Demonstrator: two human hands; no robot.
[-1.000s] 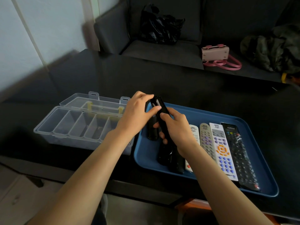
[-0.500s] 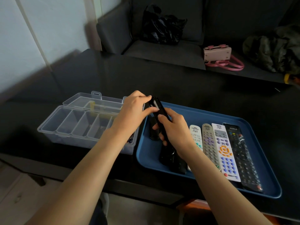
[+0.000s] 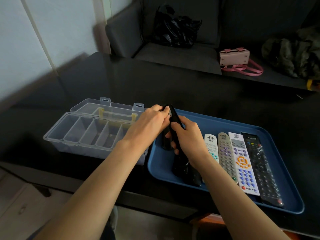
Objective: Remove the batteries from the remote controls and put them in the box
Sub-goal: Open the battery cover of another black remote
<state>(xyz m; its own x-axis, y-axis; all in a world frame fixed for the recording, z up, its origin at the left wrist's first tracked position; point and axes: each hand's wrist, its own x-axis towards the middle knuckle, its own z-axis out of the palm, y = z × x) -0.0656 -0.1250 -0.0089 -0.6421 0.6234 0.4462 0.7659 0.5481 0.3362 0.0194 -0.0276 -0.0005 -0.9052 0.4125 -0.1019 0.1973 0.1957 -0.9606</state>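
Little has shifted since a moment ago: both hands stay clamped on the same black remote, with the left fingertips now working a touch higher at its top end. Largest first, the dark counter carries everything. On its right side sits the blue tray, and just beside it to the left stands the clear plastic box, lid thrown back, its row of compartments open to view; dark shapes lie low in some of them, too murky to name. Four remotes lie side by side in the tray: a long black one at the far right, then a white one with an orange ring, a grey one and a small white one. More black remotes lie under the right wrist. Held tilted above the tray's left end is the black remote: the right hand wraps its body, while the left hand pinches its upper end. Whether a battery is out, nobody can tell.
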